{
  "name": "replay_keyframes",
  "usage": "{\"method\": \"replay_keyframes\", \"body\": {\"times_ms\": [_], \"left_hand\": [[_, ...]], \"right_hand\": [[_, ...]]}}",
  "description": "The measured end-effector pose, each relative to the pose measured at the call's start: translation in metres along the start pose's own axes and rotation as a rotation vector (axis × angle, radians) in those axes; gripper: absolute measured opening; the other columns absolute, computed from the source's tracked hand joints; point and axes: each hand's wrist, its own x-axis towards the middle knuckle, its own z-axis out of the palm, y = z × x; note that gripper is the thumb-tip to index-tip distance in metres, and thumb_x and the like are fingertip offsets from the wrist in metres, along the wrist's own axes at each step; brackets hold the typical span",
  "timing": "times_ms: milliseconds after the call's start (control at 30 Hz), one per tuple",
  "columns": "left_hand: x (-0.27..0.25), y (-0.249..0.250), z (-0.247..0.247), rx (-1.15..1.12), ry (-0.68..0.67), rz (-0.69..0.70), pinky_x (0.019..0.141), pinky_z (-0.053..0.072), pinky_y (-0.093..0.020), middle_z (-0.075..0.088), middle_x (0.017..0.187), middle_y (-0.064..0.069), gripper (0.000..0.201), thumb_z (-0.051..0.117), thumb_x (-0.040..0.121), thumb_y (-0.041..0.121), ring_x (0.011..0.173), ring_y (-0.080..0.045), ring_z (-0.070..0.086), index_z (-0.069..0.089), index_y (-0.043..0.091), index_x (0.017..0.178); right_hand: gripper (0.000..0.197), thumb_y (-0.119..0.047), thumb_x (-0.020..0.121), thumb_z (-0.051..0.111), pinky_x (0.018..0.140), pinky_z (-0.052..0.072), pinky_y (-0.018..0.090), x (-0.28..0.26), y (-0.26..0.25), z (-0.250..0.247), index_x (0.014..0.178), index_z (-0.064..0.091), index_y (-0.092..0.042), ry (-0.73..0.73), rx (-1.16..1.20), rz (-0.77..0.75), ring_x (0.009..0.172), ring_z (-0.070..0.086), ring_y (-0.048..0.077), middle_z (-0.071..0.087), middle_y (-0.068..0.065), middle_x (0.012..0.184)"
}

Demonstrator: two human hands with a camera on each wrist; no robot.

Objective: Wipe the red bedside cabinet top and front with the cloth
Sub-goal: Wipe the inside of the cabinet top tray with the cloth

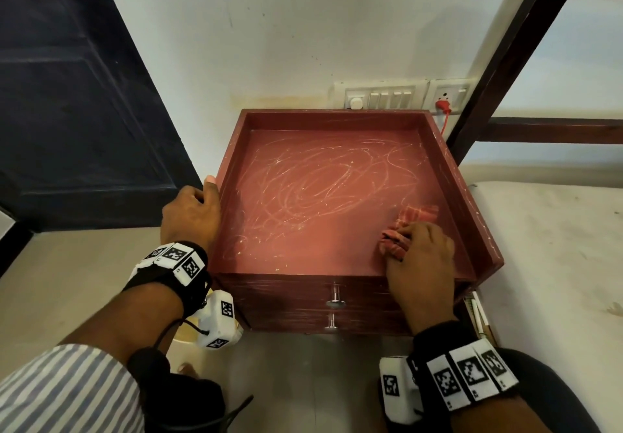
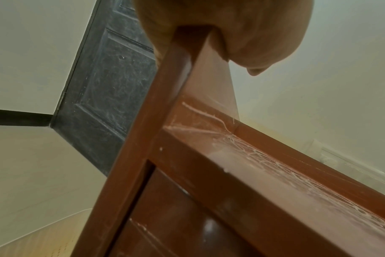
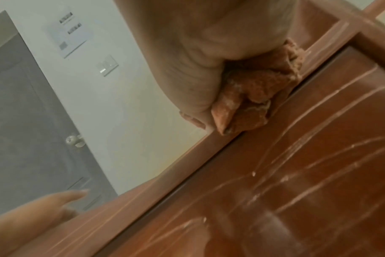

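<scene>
The red bedside cabinet (image 1: 303, 237) stands against the wall; its recessed top is covered in white scribble marks and has raised rims on three sides. My left hand (image 1: 192, 210) grips the left rim (image 2: 187, 57), thumb over the edge. My right hand (image 1: 418, 257) holds a bunched red striped cloth (image 1: 404, 230) pressed on the top's front right corner. The right wrist view shows the cloth (image 3: 257, 90) crumpled in my palm above the cabinet's front (image 3: 297, 173). Two metal drawer knobs (image 1: 334, 302) show on the front.
A dark door (image 1: 67, 95) stands left of the cabinet. A switch panel (image 1: 384, 97) and a socket with a red plug (image 1: 442, 105) sit on the wall behind. A dark bed frame post (image 1: 505, 61) and a white mattress (image 1: 556, 264) lie to the right.
</scene>
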Motion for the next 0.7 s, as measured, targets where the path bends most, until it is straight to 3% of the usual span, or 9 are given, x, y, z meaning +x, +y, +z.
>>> {"method": "replay_keyframes", "body": {"times_ms": [133,267,400,467,533,600,700], "left_hand": [[0.0,0.0,0.0,0.001,-0.014,0.014,0.073,0.042,-0.036,0.056,0.077,-0.002,0.055,0.039,0.103,0.059,0.079,-0.029,0.059,0.06,0.009,0.092],[-0.002,0.0,-0.002,-0.028,-0.011,0.0,0.073,0.042,-0.036,0.055,0.075,-0.001,0.055,0.039,0.103,0.058,0.078,-0.028,0.059,0.059,0.009,0.088],[0.0,0.0,-0.002,-0.046,-0.015,-0.019,0.074,0.04,-0.036,0.053,0.075,0.001,0.054,0.039,0.104,0.058,0.079,-0.027,0.057,0.059,0.009,0.089],[0.0,0.001,-0.001,-0.04,-0.016,-0.012,0.074,0.039,-0.036,0.052,0.074,0.001,0.054,0.04,0.103,0.057,0.08,-0.027,0.057,0.059,0.008,0.091],[0.0,0.001,-0.001,-0.037,-0.021,-0.014,0.075,0.039,-0.036,0.051,0.074,0.003,0.053,0.041,0.103,0.057,0.08,-0.026,0.056,0.06,0.008,0.094],[-0.001,0.001,-0.001,-0.042,-0.022,-0.014,0.075,0.04,-0.036,0.052,0.075,0.003,0.053,0.041,0.103,0.057,0.08,-0.026,0.057,0.06,0.009,0.094],[-0.002,0.001,-0.002,-0.06,-0.019,-0.02,0.074,0.04,-0.037,0.054,0.076,0.001,0.053,0.041,0.103,0.057,0.079,-0.026,0.057,0.059,0.009,0.09]], "right_hand": [[0.053,-0.055,0.077,0.077,0.097,0.042,0.038,-0.02,-0.031,0.019,0.113,0.055,-0.022,-0.057,-0.033,-0.096,0.112,0.042,0.02,0.051,-0.003,0.123],[0.033,-0.041,0.079,0.08,0.087,0.04,0.035,-0.008,-0.027,0.014,0.103,0.061,-0.027,-0.04,-0.028,-0.128,0.101,0.042,0.017,0.057,-0.004,0.117],[0.036,-0.031,0.089,0.072,0.098,0.044,0.044,0.013,0.001,-0.007,0.119,0.06,-0.017,-0.02,-0.094,0.058,0.114,0.046,0.029,0.055,0.008,0.127],[0.035,-0.025,0.09,0.069,0.103,0.043,0.045,0.006,-0.005,-0.007,0.123,0.059,-0.016,-0.011,-0.106,0.059,0.117,0.047,0.029,0.055,0.009,0.127],[0.038,-0.017,0.089,0.068,0.103,0.04,0.032,-0.011,-0.026,0.002,0.126,0.061,-0.02,-0.071,-0.017,-0.074,0.114,0.046,0.018,0.056,0.002,0.126],[0.044,-0.004,0.082,0.066,0.095,0.04,0.021,-0.032,-0.052,0.011,0.122,0.065,-0.024,-0.198,0.145,-0.247,0.104,0.045,0.008,0.056,-0.007,0.123],[0.047,0.001,0.077,0.063,0.093,0.049,0.025,-0.046,-0.062,0.012,0.114,0.068,-0.028,-0.341,0.226,-0.367,0.103,0.053,0.008,0.061,-0.014,0.117]]}}
